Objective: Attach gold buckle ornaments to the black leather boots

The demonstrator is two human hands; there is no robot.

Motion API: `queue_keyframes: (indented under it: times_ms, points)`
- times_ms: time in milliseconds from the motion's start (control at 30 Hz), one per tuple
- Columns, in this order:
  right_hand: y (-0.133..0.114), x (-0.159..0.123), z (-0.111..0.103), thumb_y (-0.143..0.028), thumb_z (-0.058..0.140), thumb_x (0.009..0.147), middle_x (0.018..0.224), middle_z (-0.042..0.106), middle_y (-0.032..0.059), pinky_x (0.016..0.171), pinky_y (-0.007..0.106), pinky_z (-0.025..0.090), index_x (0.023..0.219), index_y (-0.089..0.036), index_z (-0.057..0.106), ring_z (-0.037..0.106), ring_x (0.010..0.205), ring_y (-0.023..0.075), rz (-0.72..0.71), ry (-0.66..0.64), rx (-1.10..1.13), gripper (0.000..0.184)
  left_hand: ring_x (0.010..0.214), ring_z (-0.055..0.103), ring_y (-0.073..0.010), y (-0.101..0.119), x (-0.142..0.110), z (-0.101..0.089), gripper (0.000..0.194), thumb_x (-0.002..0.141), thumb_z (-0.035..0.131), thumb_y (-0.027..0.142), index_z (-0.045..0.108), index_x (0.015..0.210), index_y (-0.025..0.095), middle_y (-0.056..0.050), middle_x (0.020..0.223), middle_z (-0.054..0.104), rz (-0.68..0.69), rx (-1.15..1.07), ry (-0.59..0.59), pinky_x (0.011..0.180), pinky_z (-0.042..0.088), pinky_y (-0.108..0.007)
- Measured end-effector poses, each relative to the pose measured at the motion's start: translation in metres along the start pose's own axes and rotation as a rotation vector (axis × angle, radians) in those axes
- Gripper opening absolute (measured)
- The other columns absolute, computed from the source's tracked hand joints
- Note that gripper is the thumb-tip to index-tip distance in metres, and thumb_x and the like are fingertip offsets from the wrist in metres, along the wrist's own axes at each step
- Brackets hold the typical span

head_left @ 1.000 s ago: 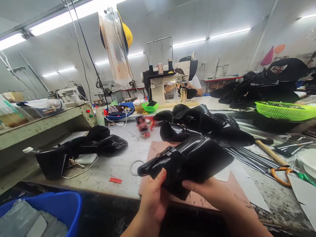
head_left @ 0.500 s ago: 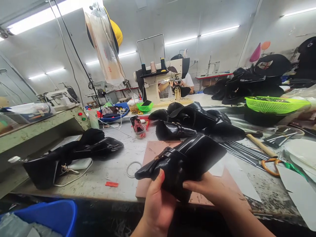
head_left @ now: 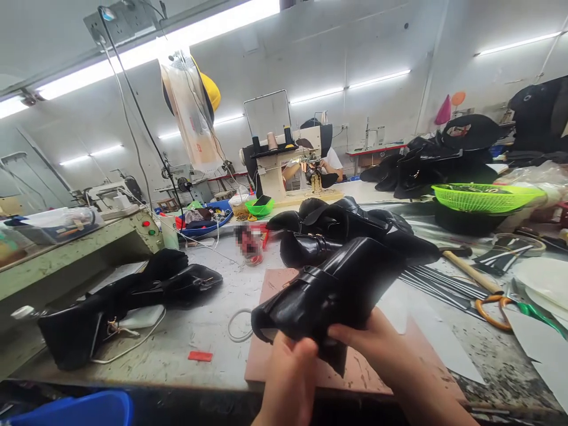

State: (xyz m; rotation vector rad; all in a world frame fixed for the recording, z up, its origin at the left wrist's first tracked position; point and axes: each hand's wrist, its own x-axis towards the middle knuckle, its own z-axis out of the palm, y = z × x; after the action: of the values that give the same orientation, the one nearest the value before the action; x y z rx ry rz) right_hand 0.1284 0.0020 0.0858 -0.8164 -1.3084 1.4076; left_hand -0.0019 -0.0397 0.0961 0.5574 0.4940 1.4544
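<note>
Both hands clasp a black boot over the pink board, worktop's near edge; more boots crowd behind, scissors right!

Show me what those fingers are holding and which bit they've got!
A black boot. The left fingers hold its lower edge near the toe end; the right fingers hold its lower back part.

Up came the left hand from below, wrist close to upright, digits bent into a hold and slightly blurred! Across from it, the right hand gripped too, its thumb stretched leftward, the other fingers mostly hidden! The bare right forearm slanted in from the lower right, both hands near each other, apart!
</note>
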Motion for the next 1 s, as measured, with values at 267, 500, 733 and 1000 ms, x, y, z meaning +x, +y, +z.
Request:
queue_keyframes:
  times_ms: [267, 500, 733, 1000]
  points:
    - [0.001, 0.001, 0.001, -0.037, 0.074, 0.059, 0.073, 0.068, 0.0013, 0.061, 0.033, 0.052, 0.087, -0.021, 0.068, 0.061, 0.066, 0.0222, -0.116, 0.271, -0.408, 0.032, 0.106, 0.058, -0.0300, -0.001, -0.004, 0.006, 0.032, 0.072, 0.072, 0.027, 0.069, 0.101, 0.016, -0.012, 0.103, 0.068, -0.089, -0.046, 0.039, 0.096, 0.041, -0.041]
    - [-0.002, -0.002, 0.000, -0.062, 0.062, 0.069, 0.087, 0.067, 0.0059, 0.074, 0.038, 0.050, 0.081, -0.026, 0.072, 0.061, 0.082, 0.0267, -0.433, 0.172, -0.447, 0.039, 0.121, 0.047, -0.0291, -0.006, -0.004, -0.005, 0.031, 0.080, 0.062, 0.035, 0.067, 0.107, 0.020, -0.008, 0.117, 0.063, -0.154, -0.173, -0.123, 0.105, 0.033, -0.042]
    - [-0.001, -0.003, -0.001, -0.059, 0.040, 0.085, 0.077, 0.066, 0.0060, 0.076, 0.042, 0.047, 0.072, -0.024, 0.068, 0.060, 0.075, 0.0245, -0.640, 0.282, -0.681, 0.046, 0.126, 0.041, -0.0298, -0.008, -0.001, -0.005, 0.038, 0.078, 0.063, 0.037, 0.065, 0.111, 0.020, -0.008, 0.118, 0.063, -0.155, -0.155, -0.187, 0.107, 0.029, -0.041]
    - [0.013, -0.004, 0.004, -0.054, 0.047, 0.085, 0.135, 0.047, 0.0130, 0.102, 0.048, 0.035, 0.141, -0.021, 0.029, 0.039, 0.125, 0.0324, -1.027, 0.272, -1.039, 0.068, 0.126, 0.041, -0.0291, -0.013, 0.001, 0.001, 0.035, 0.076, 0.066, 0.039, 0.069, 0.102, 0.017, -0.011, 0.115, 0.064, -0.182, -0.139, -0.085, 0.106, 0.031, -0.039]
